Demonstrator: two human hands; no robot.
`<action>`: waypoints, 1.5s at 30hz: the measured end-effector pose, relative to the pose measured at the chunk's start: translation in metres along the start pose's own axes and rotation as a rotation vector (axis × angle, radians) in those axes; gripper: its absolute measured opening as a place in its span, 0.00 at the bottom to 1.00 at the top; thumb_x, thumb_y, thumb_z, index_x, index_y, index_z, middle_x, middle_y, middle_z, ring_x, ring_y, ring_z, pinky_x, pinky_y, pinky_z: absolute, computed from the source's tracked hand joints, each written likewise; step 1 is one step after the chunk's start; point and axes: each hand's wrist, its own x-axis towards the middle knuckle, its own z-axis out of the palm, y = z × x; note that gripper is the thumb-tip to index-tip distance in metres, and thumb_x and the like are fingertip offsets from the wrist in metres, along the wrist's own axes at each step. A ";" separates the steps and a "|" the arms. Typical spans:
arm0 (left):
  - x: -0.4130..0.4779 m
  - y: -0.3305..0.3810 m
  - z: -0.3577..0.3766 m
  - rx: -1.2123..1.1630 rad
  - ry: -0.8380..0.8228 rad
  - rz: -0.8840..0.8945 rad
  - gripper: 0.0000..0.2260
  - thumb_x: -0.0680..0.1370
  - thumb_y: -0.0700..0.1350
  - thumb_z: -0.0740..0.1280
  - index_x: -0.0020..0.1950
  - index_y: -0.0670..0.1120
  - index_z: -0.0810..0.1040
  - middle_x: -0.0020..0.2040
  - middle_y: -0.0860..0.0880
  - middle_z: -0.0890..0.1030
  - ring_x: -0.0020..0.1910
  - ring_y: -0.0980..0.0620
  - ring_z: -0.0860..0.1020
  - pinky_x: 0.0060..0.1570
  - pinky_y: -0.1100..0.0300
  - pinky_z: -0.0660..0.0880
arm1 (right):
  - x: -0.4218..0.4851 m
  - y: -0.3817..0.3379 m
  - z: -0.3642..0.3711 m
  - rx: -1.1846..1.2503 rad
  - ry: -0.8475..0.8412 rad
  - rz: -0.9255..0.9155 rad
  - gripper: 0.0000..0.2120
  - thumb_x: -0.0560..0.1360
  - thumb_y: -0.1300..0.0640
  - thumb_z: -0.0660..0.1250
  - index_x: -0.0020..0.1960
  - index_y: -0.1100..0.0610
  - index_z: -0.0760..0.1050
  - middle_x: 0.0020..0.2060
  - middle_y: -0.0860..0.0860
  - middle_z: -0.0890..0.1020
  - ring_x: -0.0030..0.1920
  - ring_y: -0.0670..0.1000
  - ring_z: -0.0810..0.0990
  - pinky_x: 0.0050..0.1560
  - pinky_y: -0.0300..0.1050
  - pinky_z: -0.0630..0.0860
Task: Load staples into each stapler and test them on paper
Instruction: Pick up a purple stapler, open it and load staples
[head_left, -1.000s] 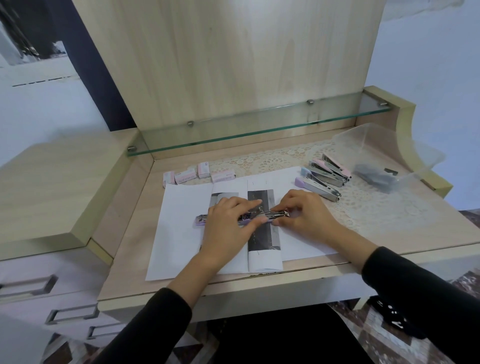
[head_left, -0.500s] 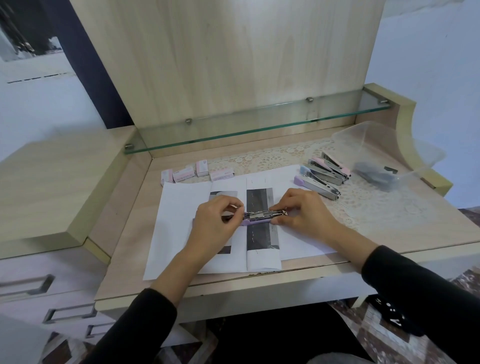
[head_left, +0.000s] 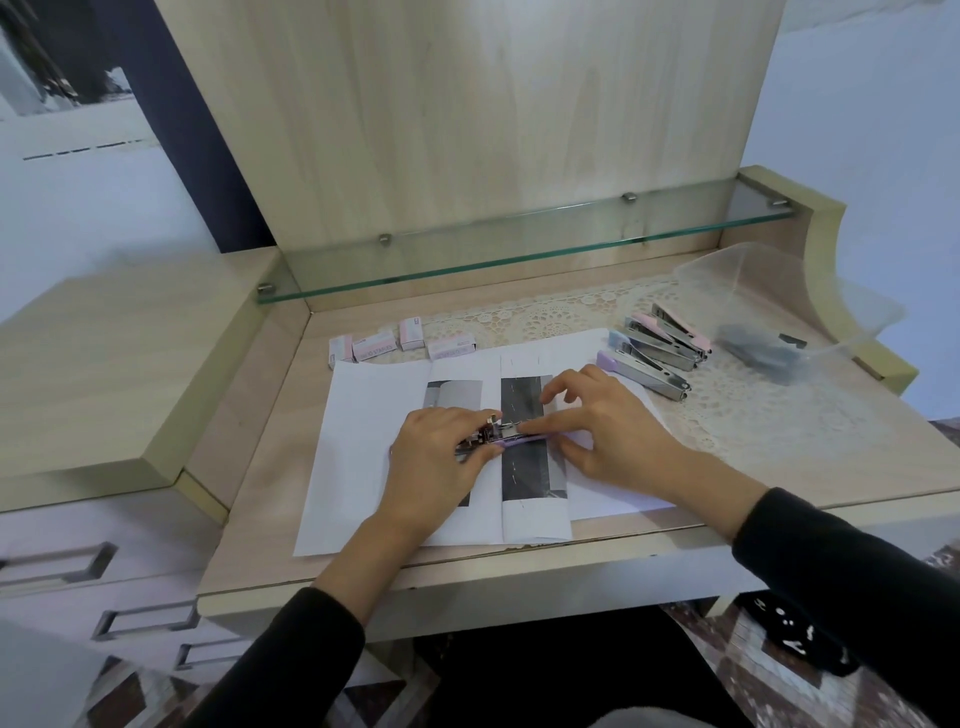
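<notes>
The desk (head_left: 270, 467) carries sheets of paper (head_left: 363, 415) at its centre, a clear tub (head_left: 779, 291) at 2 o'clock, spare staplers (head_left: 654, 353) beside it and staple boxes (head_left: 400, 343) at 11 o'clock. Over the paper, the left hand (head_left: 436, 457) grips one end of the purple stapler (head_left: 511, 434) and the right hand (head_left: 608, 431) pinches the other, thumb along the metal top. To load well, steady the base and seat the strip flat before closing. Its long axis runs roughly 9 to 3 o'clock; which end is the nose I cannot tell.
</notes>
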 end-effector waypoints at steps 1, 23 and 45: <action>0.000 0.000 0.000 0.007 0.001 0.001 0.14 0.66 0.47 0.72 0.49 0.42 0.83 0.42 0.46 0.84 0.39 0.46 0.81 0.47 0.56 0.71 | 0.000 0.000 -0.001 0.001 0.006 0.001 0.16 0.65 0.62 0.69 0.48 0.47 0.82 0.42 0.54 0.79 0.36 0.56 0.75 0.36 0.52 0.76; 0.000 0.000 0.002 0.068 0.006 0.046 0.12 0.66 0.44 0.73 0.47 0.41 0.82 0.40 0.46 0.84 0.38 0.47 0.81 0.49 0.55 0.69 | -0.009 0.001 -0.005 0.168 0.018 0.164 0.08 0.67 0.61 0.73 0.45 0.52 0.83 0.40 0.51 0.82 0.38 0.51 0.79 0.47 0.51 0.76; -0.004 0.000 0.004 -0.015 0.167 0.124 0.13 0.70 0.50 0.68 0.48 0.42 0.82 0.40 0.49 0.84 0.41 0.54 0.71 0.47 0.61 0.70 | -0.009 0.001 -0.001 0.282 0.081 0.341 0.09 0.66 0.62 0.74 0.46 0.59 0.83 0.38 0.55 0.83 0.36 0.48 0.74 0.40 0.35 0.69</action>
